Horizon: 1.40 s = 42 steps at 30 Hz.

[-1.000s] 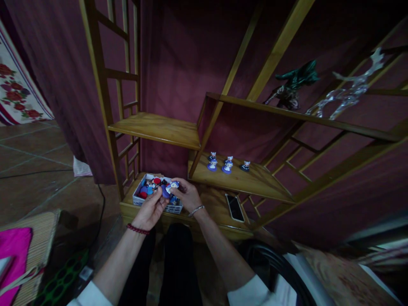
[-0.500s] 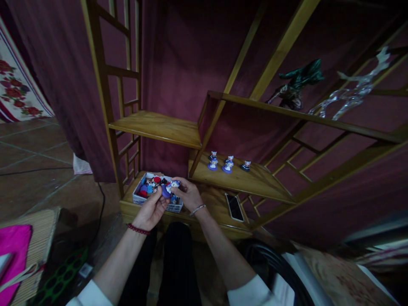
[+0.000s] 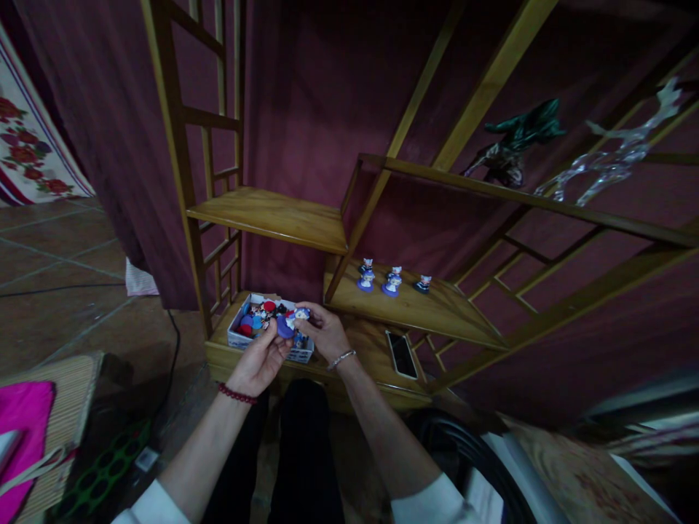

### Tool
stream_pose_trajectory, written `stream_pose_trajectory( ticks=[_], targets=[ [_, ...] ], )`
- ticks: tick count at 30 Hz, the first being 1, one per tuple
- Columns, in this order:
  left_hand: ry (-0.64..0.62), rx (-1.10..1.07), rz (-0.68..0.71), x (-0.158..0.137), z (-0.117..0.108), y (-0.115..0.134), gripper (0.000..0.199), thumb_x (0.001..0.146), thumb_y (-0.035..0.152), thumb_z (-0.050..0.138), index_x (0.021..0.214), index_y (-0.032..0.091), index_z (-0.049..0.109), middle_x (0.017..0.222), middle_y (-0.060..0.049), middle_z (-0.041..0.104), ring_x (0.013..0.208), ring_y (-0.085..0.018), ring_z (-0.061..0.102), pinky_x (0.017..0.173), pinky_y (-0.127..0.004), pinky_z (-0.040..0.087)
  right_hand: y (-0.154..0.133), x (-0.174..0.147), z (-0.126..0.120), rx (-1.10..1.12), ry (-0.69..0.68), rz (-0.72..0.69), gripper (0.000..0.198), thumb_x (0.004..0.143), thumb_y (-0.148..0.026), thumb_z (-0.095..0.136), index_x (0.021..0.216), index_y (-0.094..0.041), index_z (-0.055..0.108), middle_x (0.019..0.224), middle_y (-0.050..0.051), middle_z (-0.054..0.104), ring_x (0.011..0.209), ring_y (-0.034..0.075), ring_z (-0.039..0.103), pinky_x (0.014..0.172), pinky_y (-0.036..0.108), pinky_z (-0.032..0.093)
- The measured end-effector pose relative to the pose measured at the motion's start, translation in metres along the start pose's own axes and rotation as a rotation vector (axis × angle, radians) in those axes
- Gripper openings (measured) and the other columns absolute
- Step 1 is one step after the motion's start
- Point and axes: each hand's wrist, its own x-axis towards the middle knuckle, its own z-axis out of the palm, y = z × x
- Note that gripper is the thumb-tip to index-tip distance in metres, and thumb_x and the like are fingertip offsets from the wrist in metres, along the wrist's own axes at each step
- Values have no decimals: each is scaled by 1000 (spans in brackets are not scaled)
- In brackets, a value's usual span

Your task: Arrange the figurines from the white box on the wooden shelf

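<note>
Between my two hands is a small figurine (image 3: 296, 319) in white and blue, tilted, with a round purple base turned toward the left. My left hand (image 3: 263, 362) pinches the base from below. From the other side, my right hand (image 3: 326, 333) grips the figurine's upper part with thumb and fingers. Just under and behind them stands a patterned box (image 3: 236, 339) of loose figurines and coloured round bases, partly hidden by my hands. Several similar figurines (image 3: 392, 284) stand upright on the low shelf (image 3: 437, 313) to the right.
A phone-like black slab with a pale rim (image 3: 403, 354) lies on the lower board at right. A bare middle shelf (image 3: 273, 216) juts out above the box. Higher right are a green statuette (image 3: 510, 142) and a clear deer ornament (image 3: 611, 164). A black cable (image 3: 175, 356) runs down at left.
My hands and the figurine stay nearly in place, both still gripping it. The camera view has shifted very slightly.
</note>
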Motion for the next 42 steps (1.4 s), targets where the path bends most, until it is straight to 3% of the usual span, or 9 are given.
stream_pose_trajectory(
  ticks=[18,30,37,42],
  targets=[
    [10,3,7,-1,2,1,14,80,21,49,79,10,58,65,-3,60,55,-7,55,55,-18,49,2,-1,0,-105,9,-62,30,67,-29,62,96,-21,60,90,0,62,81,14,57,77,27,45],
    [16,9,16,1,1,-5,14,80,21,50,79,11,60,68,-3,62,57,-8,57,54,-18,49,-4,-3,-4,-215,-39,-94,29,69,-29,60,98,-23,60,92,0,63,81,14,58,73,26,46],
    [-48,-16,6,-1,4,-9,20,80,20,49,95,11,57,95,-10,64,88,-15,59,84,-31,47,-13,-8,-7,-341,-71,-126,28,71,-27,59,99,-24,60,91,0,64,79,14,58,73,26,46],
    [-16,-49,-8,-3,3,-11,18,81,17,47,95,11,56,92,-10,64,87,-16,60,87,-37,45,-13,-13,-7,-404,-64,-132,29,72,-27,58,101,-25,60,95,0,64,80,14,58,74,26,45]
  ],
)
